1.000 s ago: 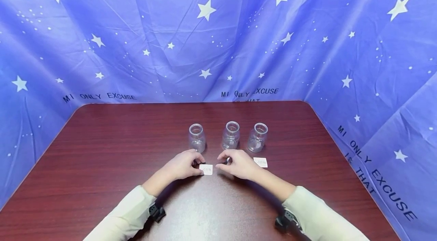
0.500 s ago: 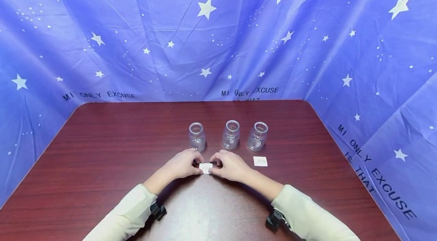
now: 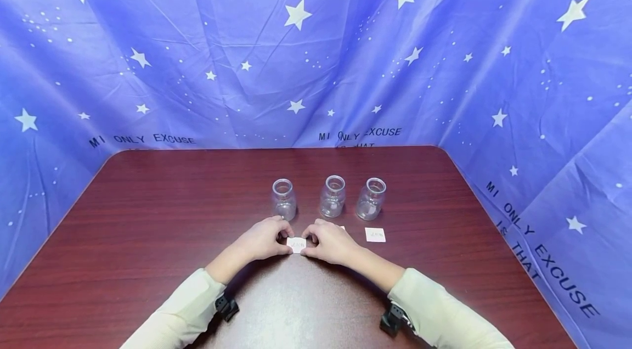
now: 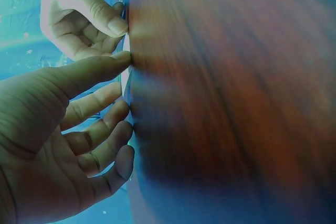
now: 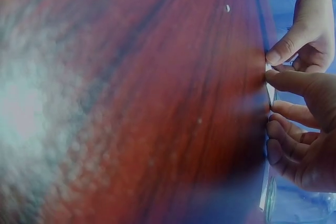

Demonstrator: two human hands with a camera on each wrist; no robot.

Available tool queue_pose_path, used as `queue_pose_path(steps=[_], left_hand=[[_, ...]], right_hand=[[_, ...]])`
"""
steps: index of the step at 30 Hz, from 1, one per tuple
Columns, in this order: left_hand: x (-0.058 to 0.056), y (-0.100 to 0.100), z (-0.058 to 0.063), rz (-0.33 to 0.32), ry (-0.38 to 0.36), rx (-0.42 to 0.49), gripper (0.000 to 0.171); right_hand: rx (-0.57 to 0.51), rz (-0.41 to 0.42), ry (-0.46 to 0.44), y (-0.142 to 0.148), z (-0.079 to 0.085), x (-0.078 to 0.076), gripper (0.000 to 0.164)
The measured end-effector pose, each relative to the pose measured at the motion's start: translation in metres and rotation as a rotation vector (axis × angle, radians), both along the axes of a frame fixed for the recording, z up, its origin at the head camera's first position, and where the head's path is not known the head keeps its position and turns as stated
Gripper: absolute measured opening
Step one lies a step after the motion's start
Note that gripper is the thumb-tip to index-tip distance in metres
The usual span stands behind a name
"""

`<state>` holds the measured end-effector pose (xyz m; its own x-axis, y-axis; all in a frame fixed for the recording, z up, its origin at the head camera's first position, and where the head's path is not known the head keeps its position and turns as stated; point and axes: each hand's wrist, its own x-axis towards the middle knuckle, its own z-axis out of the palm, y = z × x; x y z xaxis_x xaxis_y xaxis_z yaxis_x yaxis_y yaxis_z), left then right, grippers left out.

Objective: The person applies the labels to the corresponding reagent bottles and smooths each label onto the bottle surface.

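On the wood-grain table (image 3: 276,305), before the left glass jar (image 3: 283,200), the left hand (image 3: 266,238) pinches a white card (image 3: 296,245) at left; the right hand (image 3: 329,242) pinches it at right, before the middle jar (image 3: 332,201); another card (image 3: 375,235) lies by the right jar (image 3: 370,201).

Starry blue curtain (image 3: 222,20) behind red-brown table (image 3: 123,217).

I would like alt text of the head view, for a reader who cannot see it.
A person's left hand and right hand touch opposite sides of a white card on a reddish table. Farther back stand three clear jars; another card lies before the rightmost, and a white corner shows past the right hand. A starry blue curtain hangs behind.
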<state>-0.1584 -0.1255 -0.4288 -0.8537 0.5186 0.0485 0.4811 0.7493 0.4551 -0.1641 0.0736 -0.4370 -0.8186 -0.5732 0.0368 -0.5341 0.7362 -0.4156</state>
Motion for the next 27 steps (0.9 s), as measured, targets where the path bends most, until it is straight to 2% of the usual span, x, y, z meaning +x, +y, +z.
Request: queue_pose_path(steps=[7, 19, 23, 27], left_hand=[[-0.001, -0.001, -0.003, -0.013, -0.006, 0.015, 0.025], [-0.005, -0.01, -0.006, 0.005, -0.058, 0.128, 0.019], [-0.005, -0.012, -0.008, -0.001, -0.11, 0.199, 0.014], [-0.005, -0.013, -0.008, 0.01, -0.199, 0.275, 0.01]], right_hand=[[-0.012, 0.013, 0.043, 0.001, -0.001, 0.002, 0.02], [-0.074, -0.023, 0.09, 0.01, -0.001, -0.001, 0.018], [-0.117, -0.041, 0.092, 0.011, -0.001, -0.001, 0.018], [-0.167, -0.059, 0.085, 0.012, 0.0, -0.002, 0.021]])
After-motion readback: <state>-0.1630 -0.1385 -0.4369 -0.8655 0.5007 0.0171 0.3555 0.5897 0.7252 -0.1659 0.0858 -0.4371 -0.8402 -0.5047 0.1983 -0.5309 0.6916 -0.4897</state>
